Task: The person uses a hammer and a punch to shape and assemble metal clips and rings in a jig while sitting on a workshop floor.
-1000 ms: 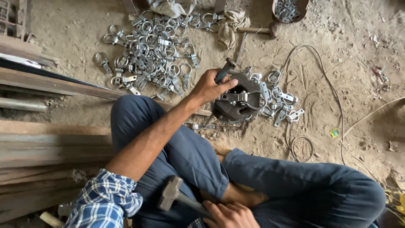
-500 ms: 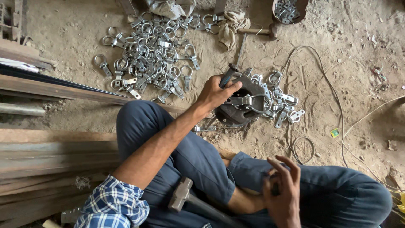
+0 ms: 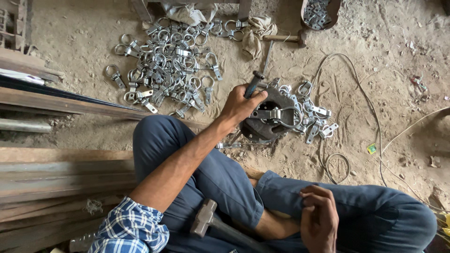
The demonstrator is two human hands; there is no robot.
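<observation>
- Clamp (image 3: 276,114) lies on our round iron block (image 3: 262,129) on the dirt, left hand (image 3: 241,104) clenched around a punch (image 3: 253,84) beside it.
- Our right hand (image 3: 318,220) has let go of the hammer (image 3: 206,219), now resting on our lap; fingers loose, holding nothing.
- We count one hammer, one block, and two heaps of clamps (image 3: 168,65), too many to count.

The left hand (image 3: 241,105) covers the lower part of the dark tool (image 3: 253,84) it grips and part of the round iron block (image 3: 267,126), while the bottom edge cuts off the hammer's (image 3: 206,219) handle and the right hand (image 3: 319,219).
</observation>
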